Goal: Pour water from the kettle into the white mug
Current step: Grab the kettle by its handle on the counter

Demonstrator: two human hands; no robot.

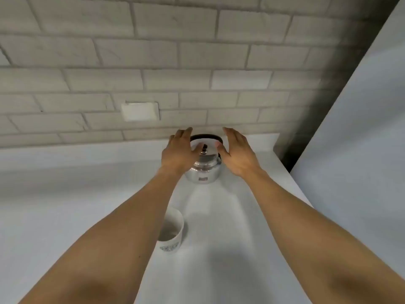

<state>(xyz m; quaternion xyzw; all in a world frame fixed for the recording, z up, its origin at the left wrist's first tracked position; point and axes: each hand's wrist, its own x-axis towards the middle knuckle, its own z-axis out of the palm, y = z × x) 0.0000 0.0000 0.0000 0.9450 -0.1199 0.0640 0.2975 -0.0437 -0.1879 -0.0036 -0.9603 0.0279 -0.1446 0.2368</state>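
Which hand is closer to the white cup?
Left. The left hand is by the kettle, beyond the white mug, on its side of the counter. The right hand is across the kettle, farther away.

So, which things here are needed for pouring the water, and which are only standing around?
Needed:
- kettle
- white mug
- left hand and right hand, both open beside the kettle

Not needed:
- wall plate
- brick wall
- counter

A pale brick wall (153,62) with a white plate (140,111) backs a white counter (65,205).
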